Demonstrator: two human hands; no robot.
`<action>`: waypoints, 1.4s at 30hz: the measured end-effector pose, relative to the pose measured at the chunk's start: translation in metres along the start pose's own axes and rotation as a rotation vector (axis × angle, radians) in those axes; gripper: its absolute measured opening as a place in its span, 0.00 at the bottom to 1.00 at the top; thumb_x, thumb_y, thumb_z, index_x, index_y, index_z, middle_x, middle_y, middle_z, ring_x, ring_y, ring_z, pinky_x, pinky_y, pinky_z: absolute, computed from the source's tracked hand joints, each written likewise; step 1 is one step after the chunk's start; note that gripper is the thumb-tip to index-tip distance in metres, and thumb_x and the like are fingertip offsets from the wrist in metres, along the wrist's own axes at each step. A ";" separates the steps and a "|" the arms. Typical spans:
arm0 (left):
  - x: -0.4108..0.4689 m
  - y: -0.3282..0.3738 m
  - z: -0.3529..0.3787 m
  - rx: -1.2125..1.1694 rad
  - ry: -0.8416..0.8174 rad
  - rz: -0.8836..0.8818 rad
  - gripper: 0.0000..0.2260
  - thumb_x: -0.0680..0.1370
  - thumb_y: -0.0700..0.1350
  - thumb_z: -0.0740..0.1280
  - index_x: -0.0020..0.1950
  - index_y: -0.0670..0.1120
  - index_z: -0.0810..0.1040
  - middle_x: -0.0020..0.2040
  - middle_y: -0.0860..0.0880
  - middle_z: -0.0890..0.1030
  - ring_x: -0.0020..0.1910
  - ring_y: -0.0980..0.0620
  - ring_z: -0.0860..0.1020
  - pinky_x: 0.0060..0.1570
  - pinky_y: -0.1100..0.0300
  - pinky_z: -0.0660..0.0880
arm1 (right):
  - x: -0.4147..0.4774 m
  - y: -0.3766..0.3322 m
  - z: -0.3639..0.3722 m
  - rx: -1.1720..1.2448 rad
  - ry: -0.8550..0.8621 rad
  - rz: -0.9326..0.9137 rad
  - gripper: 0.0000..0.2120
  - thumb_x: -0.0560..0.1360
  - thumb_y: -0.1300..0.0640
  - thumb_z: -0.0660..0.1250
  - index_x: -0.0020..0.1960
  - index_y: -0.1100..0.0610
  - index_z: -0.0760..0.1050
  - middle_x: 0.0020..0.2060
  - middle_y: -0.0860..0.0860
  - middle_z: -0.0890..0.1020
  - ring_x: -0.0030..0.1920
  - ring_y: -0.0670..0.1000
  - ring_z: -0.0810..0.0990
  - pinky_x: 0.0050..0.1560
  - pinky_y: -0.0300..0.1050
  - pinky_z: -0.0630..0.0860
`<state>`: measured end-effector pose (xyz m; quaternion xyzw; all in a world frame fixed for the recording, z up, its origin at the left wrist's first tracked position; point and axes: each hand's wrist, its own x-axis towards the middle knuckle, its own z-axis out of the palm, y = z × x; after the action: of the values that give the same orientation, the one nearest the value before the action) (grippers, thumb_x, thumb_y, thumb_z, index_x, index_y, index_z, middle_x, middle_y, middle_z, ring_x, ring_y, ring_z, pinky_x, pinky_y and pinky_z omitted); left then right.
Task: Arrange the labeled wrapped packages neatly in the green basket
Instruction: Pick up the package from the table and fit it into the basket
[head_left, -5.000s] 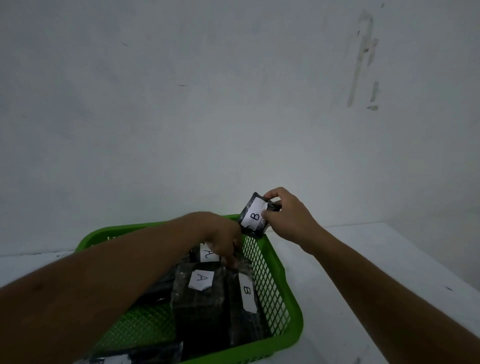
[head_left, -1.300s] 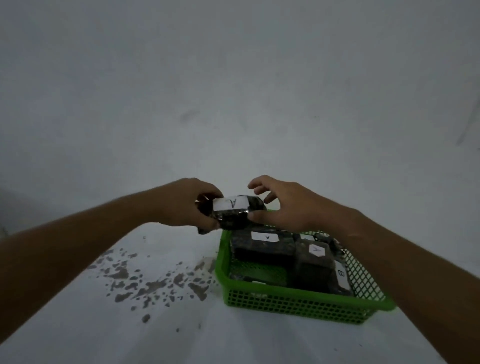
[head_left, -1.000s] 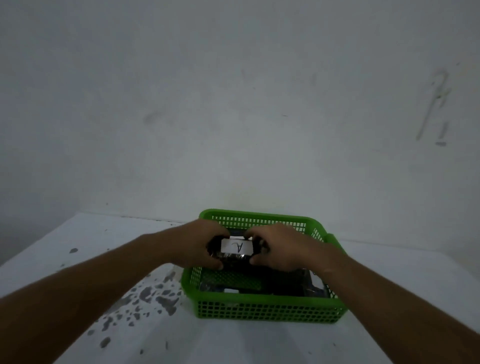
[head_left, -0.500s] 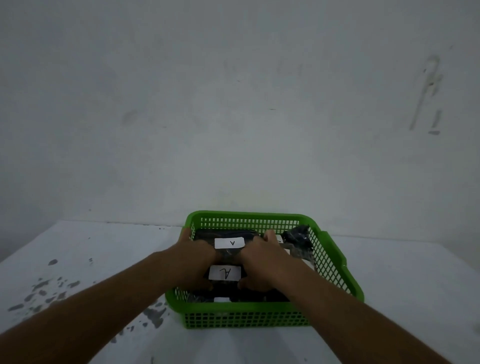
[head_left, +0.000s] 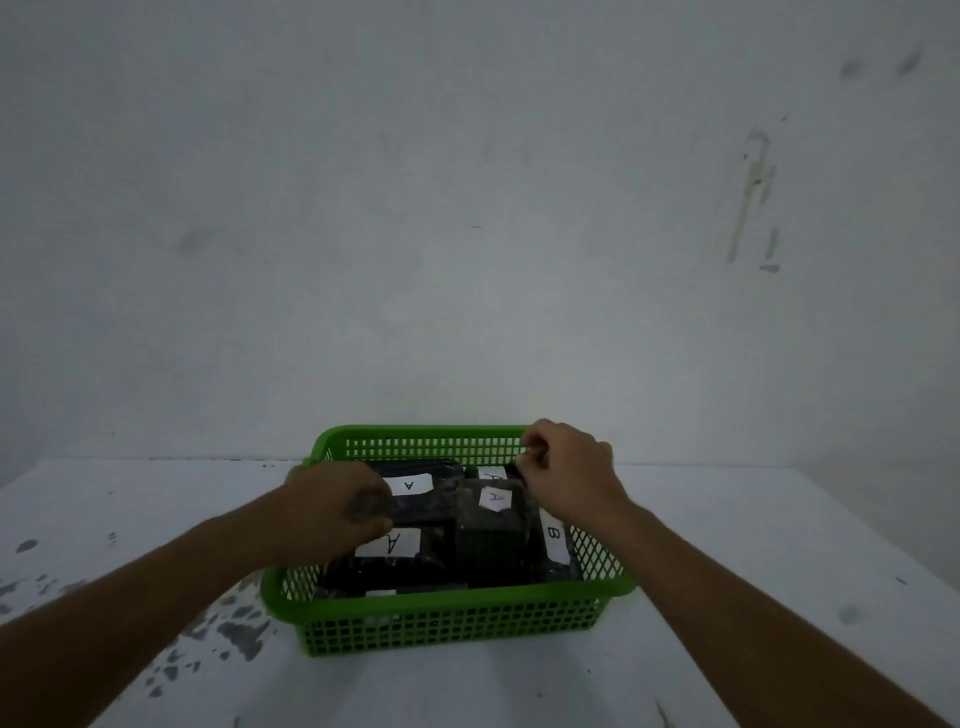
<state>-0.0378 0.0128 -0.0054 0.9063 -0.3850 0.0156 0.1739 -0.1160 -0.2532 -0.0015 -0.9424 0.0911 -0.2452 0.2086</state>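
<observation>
The green basket (head_left: 447, 600) stands on the white table in front of me. Several black wrapped packages with white labels lie packed inside it. Two A packages sit on the left, one far (head_left: 441, 486) and one near (head_left: 415, 566). Another A package (head_left: 493, 535) lies in the middle and a B package (head_left: 555, 538) stands along the right wall. My left hand (head_left: 335, 512) lies curled over the left ends of the two left packages, thumb by the near one's label. My right hand (head_left: 569, 467) pinches a dark package, mostly hidden, at the basket's back right corner.
The white table (head_left: 753, 597) has dark paint flecks (head_left: 234, 631) to the left of the basket. A bare white wall with a few scuff marks rises right behind the basket.
Both hands lowered an A package into the basket's left side. My right hand then left it and moved to the back right corner. The left hand stayed on the left packages.
</observation>
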 end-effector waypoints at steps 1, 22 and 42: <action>0.007 0.003 0.001 -0.065 0.005 -0.005 0.11 0.75 0.55 0.67 0.55 0.54 0.79 0.48 0.60 0.78 0.48 0.59 0.78 0.52 0.59 0.75 | 0.005 0.009 0.000 -0.052 -0.031 0.058 0.08 0.76 0.51 0.66 0.54 0.51 0.75 0.49 0.48 0.81 0.51 0.51 0.78 0.57 0.50 0.63; 0.119 0.055 0.045 -0.317 -0.470 0.176 0.34 0.62 0.76 0.66 0.44 0.45 0.79 0.36 0.47 0.74 0.34 0.50 0.73 0.40 0.55 0.67 | 0.056 0.048 0.033 -0.326 -0.032 -0.172 0.11 0.76 0.49 0.63 0.45 0.57 0.73 0.40 0.54 0.79 0.44 0.55 0.74 0.37 0.46 0.65; 0.124 0.063 0.037 -0.236 -0.575 0.129 0.24 0.64 0.76 0.62 0.46 0.60 0.80 0.45 0.59 0.83 0.46 0.58 0.81 0.55 0.55 0.75 | 0.013 0.048 0.009 -0.397 -0.469 -0.287 0.11 0.75 0.57 0.68 0.56 0.56 0.76 0.50 0.55 0.73 0.47 0.58 0.78 0.40 0.49 0.75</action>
<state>0.0014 -0.1254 -0.0013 0.8210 -0.4740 -0.2748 0.1605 -0.1034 -0.2962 -0.0242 -0.9986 -0.0469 -0.0261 -0.0001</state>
